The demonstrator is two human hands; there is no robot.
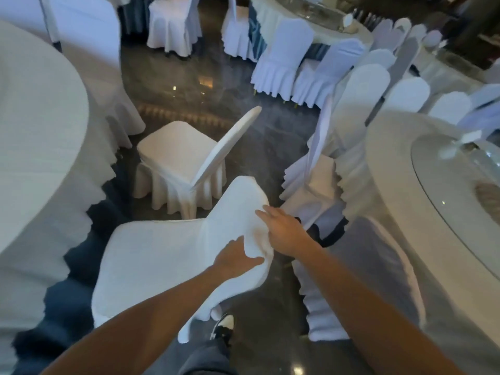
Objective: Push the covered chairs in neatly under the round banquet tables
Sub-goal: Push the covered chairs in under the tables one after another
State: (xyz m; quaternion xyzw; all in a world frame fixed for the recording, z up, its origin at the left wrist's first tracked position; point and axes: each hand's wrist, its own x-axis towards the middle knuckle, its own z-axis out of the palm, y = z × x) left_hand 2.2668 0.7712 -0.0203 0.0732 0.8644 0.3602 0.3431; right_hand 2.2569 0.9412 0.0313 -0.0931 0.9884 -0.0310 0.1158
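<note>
Large round white-clothed bench (40,131) at left. White fabric-covered chair (162,255) just beside it, seat facing bench. Left hand (235,259) grips chair-back edge, thumb curled over cloth. Right hand (284,231) rests on chair-back top, fingers (263,212) nearly straight.

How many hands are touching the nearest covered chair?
2. The left hand grips the near edge of the covered chair backrest; the right hand lies against the backrest's right edge, fingers fairly straight. Neither is hidden.
</note>
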